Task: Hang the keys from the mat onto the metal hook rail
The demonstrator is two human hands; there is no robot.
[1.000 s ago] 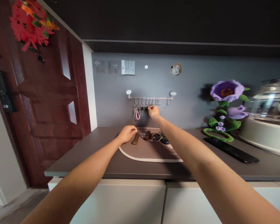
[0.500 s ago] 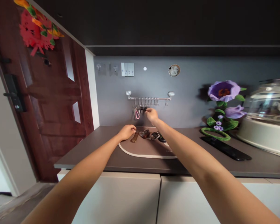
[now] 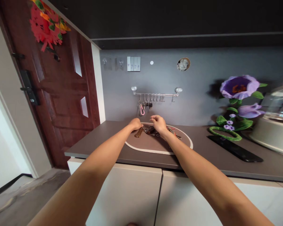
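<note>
My left hand [image 3: 135, 124] rests low at the left of the oval mat, its fingers bent together beside a brown key fob [image 3: 139, 132]; what is between the fingertips, if anything, is hidden. Above the mat hovers my right hand [image 3: 158, 123], fingers loosely bent and apart, with nothing visible in them. Behind and below it lies a pile of keys [image 3: 150, 131], partly covered by the hand. On the wall, a clear hook rail [image 3: 157, 94] carries several hanging keys, among them one with a pink loop [image 3: 142, 110].
The brown mat with a pale rim [image 3: 141, 150] lies on a dark countertop [image 3: 89, 141]. To the right are a black phone-like slab [image 3: 235, 149], a purple plush flower [image 3: 240, 88] and a white appliance with a clear cover [image 3: 271, 131]. A dark shelf [image 3: 167, 22] overhangs; a red-brown door [image 3: 66, 94] stands left.
My right hand has come away from the hanging keys and down toward the mat. Dark keys stay on the rail. My left hand stays by the brown key fob; the view has shifted slightly.
</note>
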